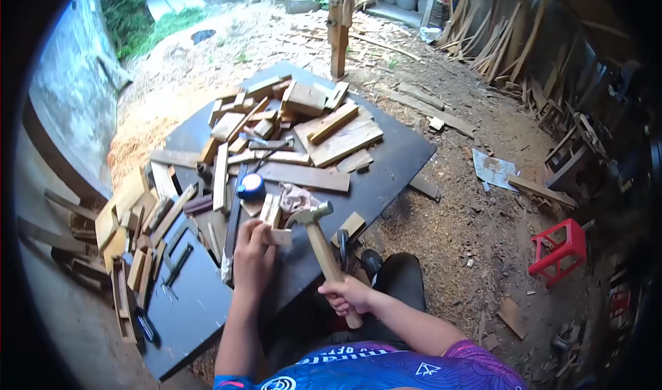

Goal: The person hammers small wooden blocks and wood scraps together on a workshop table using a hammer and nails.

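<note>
My right hand (348, 297) is wrapped round the wooden handle of a hammer (323, 248), low on the handle. The metal hammer head is up, just right of a small wood piece (278, 237). My left hand (253, 248) grips that piece between thumb and fingers near the table's front edge. Behind it stand short wood blocks (271, 211) and a crumpled pinkish cloth (296, 197). A blue tape measure (251, 186) lies just beyond my left hand.
Wood offcuts (303, 99) are piled on the dark table (407, 145). A clamp (181, 260) lies at the left. A wooden post (339, 28) rises behind the table. A red stool (560, 252) stands on the ground at right.
</note>
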`<act>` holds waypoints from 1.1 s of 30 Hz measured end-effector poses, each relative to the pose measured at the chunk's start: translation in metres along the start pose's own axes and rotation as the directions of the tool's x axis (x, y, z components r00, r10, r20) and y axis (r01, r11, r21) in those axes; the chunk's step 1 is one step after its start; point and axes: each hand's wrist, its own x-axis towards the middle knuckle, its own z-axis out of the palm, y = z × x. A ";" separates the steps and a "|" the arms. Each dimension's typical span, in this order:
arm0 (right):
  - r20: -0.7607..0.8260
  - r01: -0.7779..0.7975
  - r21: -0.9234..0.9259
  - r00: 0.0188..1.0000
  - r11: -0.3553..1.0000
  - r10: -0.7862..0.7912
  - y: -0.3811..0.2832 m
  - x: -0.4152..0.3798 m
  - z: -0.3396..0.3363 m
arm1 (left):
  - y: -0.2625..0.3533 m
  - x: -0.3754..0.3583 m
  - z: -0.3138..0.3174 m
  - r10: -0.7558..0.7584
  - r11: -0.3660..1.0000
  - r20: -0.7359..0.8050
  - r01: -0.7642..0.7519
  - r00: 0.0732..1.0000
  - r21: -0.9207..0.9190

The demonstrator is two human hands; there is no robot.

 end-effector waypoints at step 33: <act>-0.130 0.244 -0.282 0.948 0.928 -0.289 0.010 -0.009 0.004 | -0.008 -0.026 -0.017 -0.361 0.262 0.266 0.371 0.894 -0.891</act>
